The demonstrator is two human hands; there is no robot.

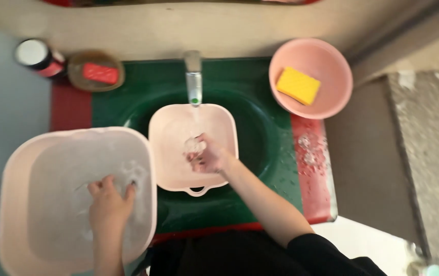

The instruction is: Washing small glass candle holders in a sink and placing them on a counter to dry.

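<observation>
- A dark bottle with a white cap (36, 56) lies far left of the green sink (260, 128), up by the wall.
- A brown soap dish (95, 70) holding a red bar of soap (100, 73) sits at the sink's upper left corner, just right of the bottle.
- A large pink tub (71, 199) stands at the sink's left edge, with soapy water inside.
- The left hand (109, 202) lies flat in that tub, fingers spread and pressed down into the suds.
- A smaller pink square basin (171, 153) rests inside the sink, directly under the metal tap (193, 76), its handle toward the person.
- The right hand (209, 156) is in this basin, fingers curled loosely together around foam; whether they pinch anything I cannot tell.
- A round pink bowl (332, 66) sits on the sink's upper right rim, holding a yellow sponge (298, 86).
- Water droplets (309, 148) lie on the red rim right of the sink.
</observation>
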